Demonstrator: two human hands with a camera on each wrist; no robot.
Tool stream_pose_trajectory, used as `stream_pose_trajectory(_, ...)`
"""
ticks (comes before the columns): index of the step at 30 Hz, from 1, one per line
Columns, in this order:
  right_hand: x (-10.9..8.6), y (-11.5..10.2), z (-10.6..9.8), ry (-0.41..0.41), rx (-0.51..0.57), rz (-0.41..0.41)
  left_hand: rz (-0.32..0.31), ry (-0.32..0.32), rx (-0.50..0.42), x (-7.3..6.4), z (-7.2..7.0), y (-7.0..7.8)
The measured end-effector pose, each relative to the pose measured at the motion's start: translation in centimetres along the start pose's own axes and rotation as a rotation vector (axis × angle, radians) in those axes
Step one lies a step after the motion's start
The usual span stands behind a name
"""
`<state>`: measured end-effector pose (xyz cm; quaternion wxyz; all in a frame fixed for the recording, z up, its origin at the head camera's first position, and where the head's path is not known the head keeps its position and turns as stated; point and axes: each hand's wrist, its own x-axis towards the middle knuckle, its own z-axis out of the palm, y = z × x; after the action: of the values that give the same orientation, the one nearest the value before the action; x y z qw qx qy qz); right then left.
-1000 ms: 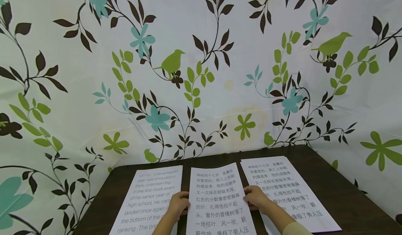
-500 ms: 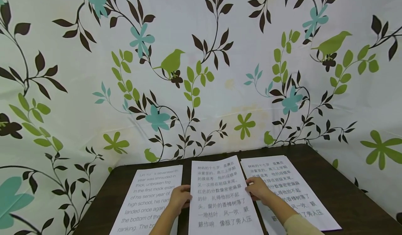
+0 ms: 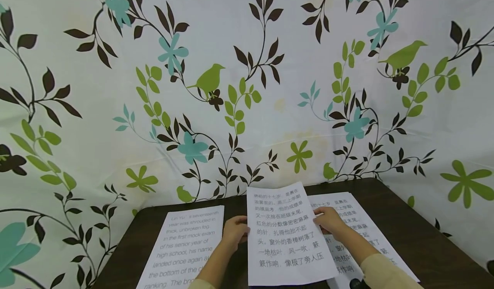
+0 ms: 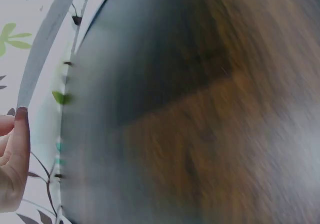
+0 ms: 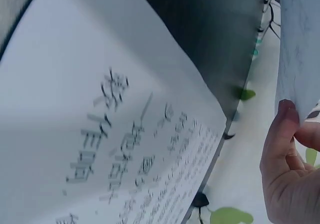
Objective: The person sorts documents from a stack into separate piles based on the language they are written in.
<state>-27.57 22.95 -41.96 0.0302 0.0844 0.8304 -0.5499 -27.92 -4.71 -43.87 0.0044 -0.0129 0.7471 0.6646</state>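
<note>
A white sheet of paper [image 3: 287,237] printed with Chinese text is held up off the table in the head view, tilted toward the camera. My left hand [image 3: 235,233] pinches its left edge, and my right hand [image 3: 331,224] pinches the right edge. In the left wrist view, the left hand's fingertips [image 4: 22,112] grip the paper [image 4: 42,47], seen nearly edge-on. The right wrist view shows my right hand [image 5: 292,164] holding the sheet's edge at the far right. Below it lies a Chinese-text stack [image 5: 100,134], partly covered by the held sheet in the head view.
A stack of paper with English text [image 3: 185,248] lies at the left of the dark wooden table [image 3: 405,220]. To the right is the stack of Chinese-text paper [image 3: 370,237]. Behind the table hangs a white cloth [image 3: 247,160] patterned with leaves, flowers and birds.
Both hands have lifted the held sheet up and shifted it to the right. Its bottom edge now shows, and it overlaps the right stack more.
</note>
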Motion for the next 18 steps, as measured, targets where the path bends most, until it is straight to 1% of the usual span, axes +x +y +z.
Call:
stream_pose_trajectory(3, 0.4, 0.0, -0.9, 0.011, -0.019, -0.006, 0.012, 0.008, -0.018, 0.4, 1.1, 0.5)
stream_pose_trajectory(6, 0.5, 0.1, -1.9, 0.015, -0.032, -0.014, 0.012, 0.013, -0.046, 0.6, 2.2, 0.8)
stream_pose_trajectory(16, 0.1, 0.6, -6.1, 0.036, -0.079, -0.061, 0.003, 0.006, -0.108, 1.0, 5.9, 1.7)
stream_pose_trajectory(18, 0.0, 0.8, -6.9, 0.055, -0.099, -0.042, -0.002, 0.000, -0.121, 1.0, 6.8, 2.0)
